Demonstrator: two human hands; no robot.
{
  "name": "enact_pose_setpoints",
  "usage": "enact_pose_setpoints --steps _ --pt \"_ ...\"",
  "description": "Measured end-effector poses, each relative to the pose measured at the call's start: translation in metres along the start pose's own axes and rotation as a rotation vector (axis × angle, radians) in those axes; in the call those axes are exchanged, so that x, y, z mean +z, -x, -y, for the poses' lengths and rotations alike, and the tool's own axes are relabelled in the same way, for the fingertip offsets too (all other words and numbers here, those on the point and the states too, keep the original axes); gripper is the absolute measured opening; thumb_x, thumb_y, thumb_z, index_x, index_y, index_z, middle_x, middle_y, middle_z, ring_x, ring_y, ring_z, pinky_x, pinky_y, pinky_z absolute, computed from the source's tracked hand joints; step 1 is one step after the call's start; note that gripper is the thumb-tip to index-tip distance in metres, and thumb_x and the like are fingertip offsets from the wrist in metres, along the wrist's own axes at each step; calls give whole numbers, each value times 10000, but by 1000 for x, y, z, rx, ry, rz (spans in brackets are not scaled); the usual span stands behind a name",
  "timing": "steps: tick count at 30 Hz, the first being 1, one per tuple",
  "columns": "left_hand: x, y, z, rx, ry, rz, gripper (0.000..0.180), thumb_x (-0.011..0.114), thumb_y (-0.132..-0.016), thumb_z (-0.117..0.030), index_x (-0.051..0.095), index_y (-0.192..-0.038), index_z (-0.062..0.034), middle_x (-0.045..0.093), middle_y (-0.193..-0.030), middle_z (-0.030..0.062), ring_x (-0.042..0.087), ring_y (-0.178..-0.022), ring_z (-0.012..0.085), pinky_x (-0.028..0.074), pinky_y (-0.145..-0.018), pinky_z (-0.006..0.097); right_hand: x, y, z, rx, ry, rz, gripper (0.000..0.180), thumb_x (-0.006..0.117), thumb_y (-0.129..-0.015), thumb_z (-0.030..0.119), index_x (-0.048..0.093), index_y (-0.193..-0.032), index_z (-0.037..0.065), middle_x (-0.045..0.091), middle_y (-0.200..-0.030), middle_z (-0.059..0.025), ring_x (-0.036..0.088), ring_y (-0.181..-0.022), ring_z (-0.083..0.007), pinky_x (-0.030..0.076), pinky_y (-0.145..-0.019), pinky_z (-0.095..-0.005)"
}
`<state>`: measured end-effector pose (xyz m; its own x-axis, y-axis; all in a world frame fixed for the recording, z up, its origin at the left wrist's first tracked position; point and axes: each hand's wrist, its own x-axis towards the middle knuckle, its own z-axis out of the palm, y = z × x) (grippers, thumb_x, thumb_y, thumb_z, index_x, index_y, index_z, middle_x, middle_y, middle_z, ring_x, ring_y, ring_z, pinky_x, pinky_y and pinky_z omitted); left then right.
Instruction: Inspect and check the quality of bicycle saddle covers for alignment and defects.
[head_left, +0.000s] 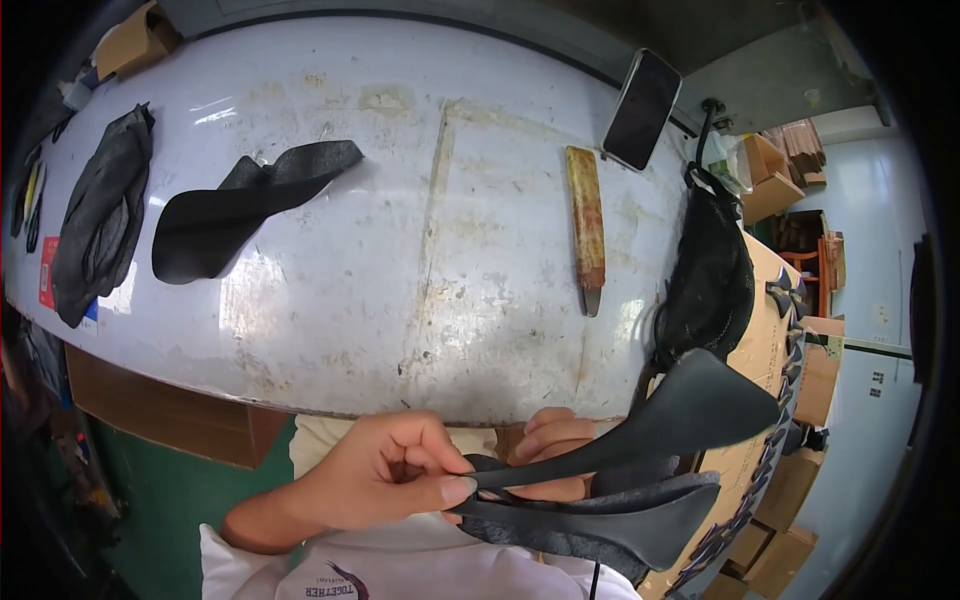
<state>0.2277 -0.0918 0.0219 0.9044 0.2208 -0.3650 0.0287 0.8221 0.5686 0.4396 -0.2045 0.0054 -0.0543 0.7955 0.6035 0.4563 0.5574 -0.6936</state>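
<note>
Two hands on dark shoe pieces at table edge

Far left on the table [400,250]: a dark stack [100,215], then a black cutout [235,210] lying flat. Below the near table edge, left hand [380,475] has fingers [445,490] pinched shut on the narrow ends of two black pieces: the top piece [690,410] fans up to the right, the lower piece [610,520] lies under it. Right hand [550,440] sits behind the pieces, mostly hidden, fingers curled against them; grip can't be told. Mid-table right: a rusty tool [586,225], a phone [641,108] at the far edge, a black bag [712,275] at the right edge.
</note>
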Motion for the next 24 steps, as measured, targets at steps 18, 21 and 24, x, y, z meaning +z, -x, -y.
enact_pose_setpoints --steps 18,21,24 --pt "-2 1 -8 298 -780 126 488 545 -978 -39 458 -1456 -89 651 -739 8 538 -559 26 448 -543 180 25 17 8 758 -536 -229 225 841 -738 166 637 -692 84 532 -694 -33 529 -635 -167 354 -523 -310" --pt "7 5 -5 -4 -177 -35 431 536 -980 -33 518 -1408 -70 646 -728 10 532 -557 22 429 -538 164 13 -19 19 863 -709 -298 231 813 -791 167 615 -752 55 585 -777 -46 565 -717 -158 433 -636 -307" --pt "1 7 -11 -124 -127 -55 433 525 -977 -12 518 -1407 -65 644 -726 15 533 -562 18 418 -533 156 19 -12 19 972 -708 -539 217 813 -800 142 633 -825 24 641 -886 -78 615 -888 -183 491 -802 -346"
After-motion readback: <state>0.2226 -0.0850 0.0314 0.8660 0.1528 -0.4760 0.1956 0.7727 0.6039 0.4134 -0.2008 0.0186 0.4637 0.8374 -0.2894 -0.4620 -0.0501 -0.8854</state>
